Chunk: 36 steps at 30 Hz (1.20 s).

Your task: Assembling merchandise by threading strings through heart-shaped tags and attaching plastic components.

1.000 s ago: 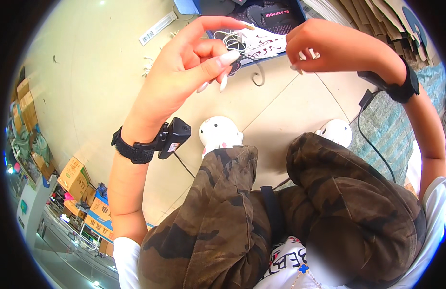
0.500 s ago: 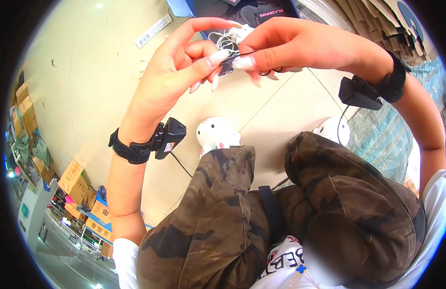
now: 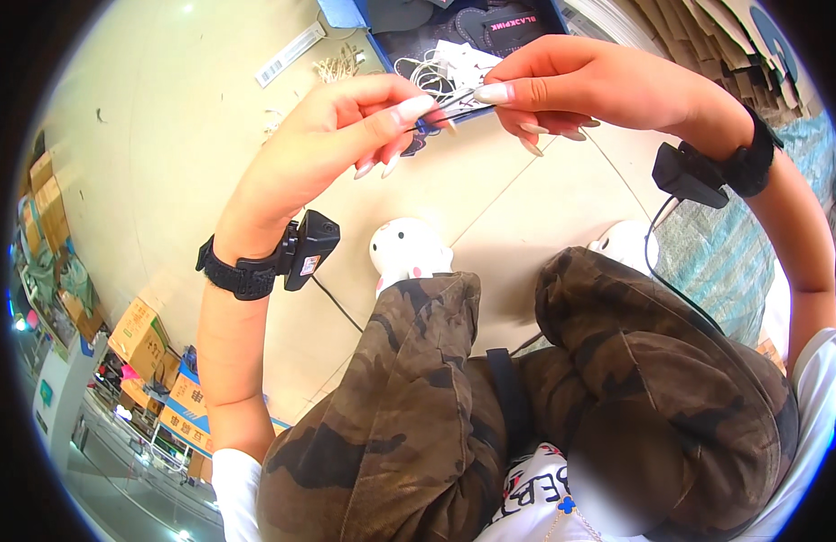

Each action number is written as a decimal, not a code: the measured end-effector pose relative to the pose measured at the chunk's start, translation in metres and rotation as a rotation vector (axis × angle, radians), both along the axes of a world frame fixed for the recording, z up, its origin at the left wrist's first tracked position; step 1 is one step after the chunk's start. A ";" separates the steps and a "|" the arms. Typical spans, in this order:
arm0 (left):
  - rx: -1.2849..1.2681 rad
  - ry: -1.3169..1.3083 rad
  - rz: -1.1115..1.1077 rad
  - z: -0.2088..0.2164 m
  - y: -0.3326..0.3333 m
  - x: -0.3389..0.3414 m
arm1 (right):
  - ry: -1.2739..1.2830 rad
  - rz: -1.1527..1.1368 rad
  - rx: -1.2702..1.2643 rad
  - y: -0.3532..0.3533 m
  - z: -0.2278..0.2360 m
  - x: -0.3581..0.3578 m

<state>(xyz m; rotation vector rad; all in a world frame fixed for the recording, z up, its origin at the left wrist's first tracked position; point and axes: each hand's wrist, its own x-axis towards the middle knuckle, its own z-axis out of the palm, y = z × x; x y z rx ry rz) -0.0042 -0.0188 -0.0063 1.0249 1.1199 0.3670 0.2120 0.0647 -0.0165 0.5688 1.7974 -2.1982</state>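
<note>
A thin black cord [image 3: 452, 102] is stretched between my two hands. My left hand [image 3: 341, 131] pinches one end between thumb and fingers, and a small dark blue piece [image 3: 421, 143] hangs just below its fingertips. With thumb and forefinger closed, my right hand [image 3: 576, 86] grips the other end of the cord, its remaining fingers curled underneath. Behind the cord, white tags [image 3: 465, 63] with looped white strings lie in a blue box [image 3: 375, 56]. Dark padded items [image 3: 490, 32] fill the rest of that box.
A white barcoded strip [image 3: 291, 56] and a bundle of beige strings [image 3: 338, 67] lie left of the box. Stacked brown cardboard [image 3: 725, 45] and a blue-green woven sheet [image 3: 720, 257] are at right. White slippers [image 3: 405, 248] show below my hands; cartons [image 3: 140, 339] stand far left.
My hands have moved apart, the right one shifting rightward, and the black cord now spans the gap between them. More of the white tags and the beige strings has come into sight.
</note>
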 end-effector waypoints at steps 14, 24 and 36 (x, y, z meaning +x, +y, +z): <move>-0.113 -0.463 0.359 -0.015 -0.004 -0.006 | 0.238 -0.121 0.598 -0.023 -0.007 -0.005; 0.016 -0.204 0.323 -0.006 -0.007 0.016 | 0.105 0.147 1.299 -0.030 0.008 -0.004; 0.116 -0.170 0.151 0.003 -0.011 0.022 | 0.338 -0.183 0.966 -0.018 0.007 -0.005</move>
